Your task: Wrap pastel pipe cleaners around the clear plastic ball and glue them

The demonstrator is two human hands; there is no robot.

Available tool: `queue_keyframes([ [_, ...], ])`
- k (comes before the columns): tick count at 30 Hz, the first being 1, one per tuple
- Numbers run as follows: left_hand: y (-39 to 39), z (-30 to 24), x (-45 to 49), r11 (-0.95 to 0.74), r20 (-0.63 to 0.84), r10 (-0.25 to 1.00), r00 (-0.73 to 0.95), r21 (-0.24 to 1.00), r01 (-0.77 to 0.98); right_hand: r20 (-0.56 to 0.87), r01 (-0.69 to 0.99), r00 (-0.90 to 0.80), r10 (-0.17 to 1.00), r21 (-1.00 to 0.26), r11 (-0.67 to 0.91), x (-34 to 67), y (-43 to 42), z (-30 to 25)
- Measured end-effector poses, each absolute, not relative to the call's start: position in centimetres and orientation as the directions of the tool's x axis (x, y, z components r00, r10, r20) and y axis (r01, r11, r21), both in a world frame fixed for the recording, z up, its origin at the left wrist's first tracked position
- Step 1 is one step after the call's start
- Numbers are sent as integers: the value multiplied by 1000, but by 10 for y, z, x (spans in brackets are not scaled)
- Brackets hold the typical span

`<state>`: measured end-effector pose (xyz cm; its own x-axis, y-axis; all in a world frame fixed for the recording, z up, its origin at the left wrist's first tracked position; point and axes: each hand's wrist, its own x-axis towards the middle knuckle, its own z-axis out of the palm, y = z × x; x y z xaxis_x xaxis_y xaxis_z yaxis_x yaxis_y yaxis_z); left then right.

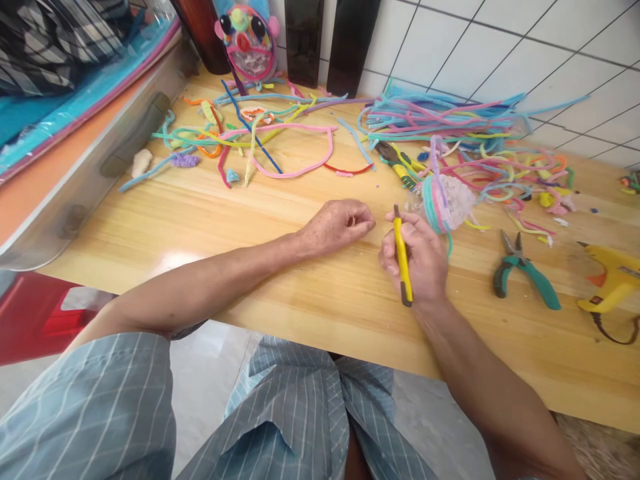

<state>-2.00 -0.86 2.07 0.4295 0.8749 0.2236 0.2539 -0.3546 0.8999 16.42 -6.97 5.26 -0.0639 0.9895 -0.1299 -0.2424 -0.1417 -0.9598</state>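
My right hand (417, 257) is closed around a yellow-handled tool (403, 257) whose dark tip points away from me, resting on the wooden table (280, 267). My left hand (337, 225) lies beside it with fingers curled in a pinch; whatever it holds is too small to make out. Just beyond my right hand sits a clear plastic ball wrapped with turquoise and pink pipe cleaners (445, 200).
Loose coloured pipe cleaners (450, 123) cover the far side of the table. Green-handled pliers (525, 272) and a yellow glue gun (613, 283) lie at the right. A pipe-cleaner clown face (246, 41) leans on the tiled wall. A red stool (35, 313) stands at the left.
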Motion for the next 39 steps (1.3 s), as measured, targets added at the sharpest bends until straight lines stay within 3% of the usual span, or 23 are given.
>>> queue_keyframes([
  [5,-10,31,-25,-578,76,700,710,645,500,-50,-216,2,999,-975,-48,174,-71,82],
  [11,-20,38,-22,-698,-37,603,797,458,550,12,-153,26,1000,-988,16,189,-87,101],
  [14,-19,32,-19,-637,-14,666,746,511,578,-26,-125,24,999,-992,-22,199,-99,97],
  [19,5,20,-27,-385,146,882,449,773,504,-125,-64,-45,991,-990,-127,212,-107,76],
  [25,21,18,-36,-305,228,948,222,850,428,-133,-56,-107,985,-989,-140,214,-100,59],
  [33,24,6,-42,-299,216,952,218,810,504,-164,27,-134,977,-986,-162,235,-106,78],
  [39,25,4,-40,-433,324,901,288,677,595,-65,445,-92,994,-895,-17,271,-109,93],
])
